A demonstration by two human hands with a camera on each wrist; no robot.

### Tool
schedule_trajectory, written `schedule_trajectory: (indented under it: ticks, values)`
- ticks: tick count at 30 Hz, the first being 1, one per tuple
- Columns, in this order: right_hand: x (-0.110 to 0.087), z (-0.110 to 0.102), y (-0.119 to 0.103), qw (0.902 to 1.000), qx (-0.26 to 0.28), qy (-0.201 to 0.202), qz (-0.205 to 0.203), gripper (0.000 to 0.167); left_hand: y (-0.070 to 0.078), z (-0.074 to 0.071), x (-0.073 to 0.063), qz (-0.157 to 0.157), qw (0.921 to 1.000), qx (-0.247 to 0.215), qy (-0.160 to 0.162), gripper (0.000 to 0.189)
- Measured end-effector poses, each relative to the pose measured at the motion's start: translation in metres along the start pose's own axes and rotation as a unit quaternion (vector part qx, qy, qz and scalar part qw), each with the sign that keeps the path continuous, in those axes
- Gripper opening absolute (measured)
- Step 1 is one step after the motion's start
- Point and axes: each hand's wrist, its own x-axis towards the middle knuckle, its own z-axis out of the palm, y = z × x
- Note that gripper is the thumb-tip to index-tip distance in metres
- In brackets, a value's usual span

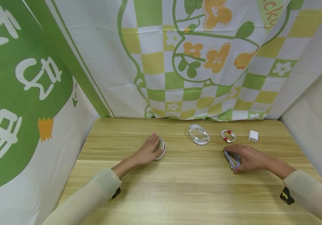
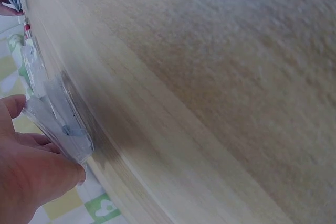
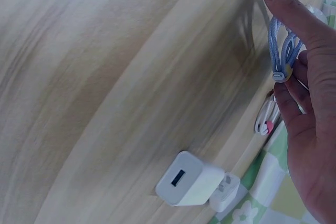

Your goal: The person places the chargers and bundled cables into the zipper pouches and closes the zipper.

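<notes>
My left hand [image 1: 147,152] holds a coiled white cable [image 1: 164,149] at the left of the wooden table, with the thumb at its near side. In the left wrist view this coil [image 2: 62,119] looks glossy and clear-wrapped, tilted between thumb and fingers. On the right, my right hand [image 1: 252,158] grips a coiled lavender-blue cable [image 1: 232,160] between thumb and fingertips. The right wrist view shows its loops [image 3: 286,51] standing upright, with a metal connector end at the fingers. Part of each coil is hidden by the hand.
Behind them lie a clear-wrapped white cable [image 1: 198,135], a white cable with red bands [image 1: 228,136] and a white charger plug [image 1: 253,136]. A white USB adapter [image 3: 186,179] shows in the right wrist view. A printed cloth [image 1: 183,78] hangs along the table's back edge.
</notes>
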Motion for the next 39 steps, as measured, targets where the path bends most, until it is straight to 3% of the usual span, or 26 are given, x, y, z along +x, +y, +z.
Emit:
schedule_trajectory:
  ticks: [8, 15, 29, 39]
  values:
    - [0.009, -0.003, -0.007, 1.0, 0.003, 0.008, -0.005, 0.093, 0.002, -0.001, 0.0, -0.005, 0.9995, -0.03, -0.01, 0.069]
    - [0.018, -0.005, -0.015, 0.9997, 0.014, -0.015, 0.013, 0.092, -0.003, -0.003, -0.001, 0.016, 0.9984, -0.053, -0.015, 0.063]
    - [0.041, -0.008, -0.029, 0.9995, 0.03, -0.013, -0.002, 0.091, -0.016, -0.01, -0.004, 0.026, 0.9894, -0.143, -0.011, 0.053]
    - [0.059, -0.011, -0.036, 0.999, 0.042, -0.006, -0.011, 0.094, -0.026, -0.015, -0.003, 0.058, 0.9928, -0.094, 0.046, 0.046]
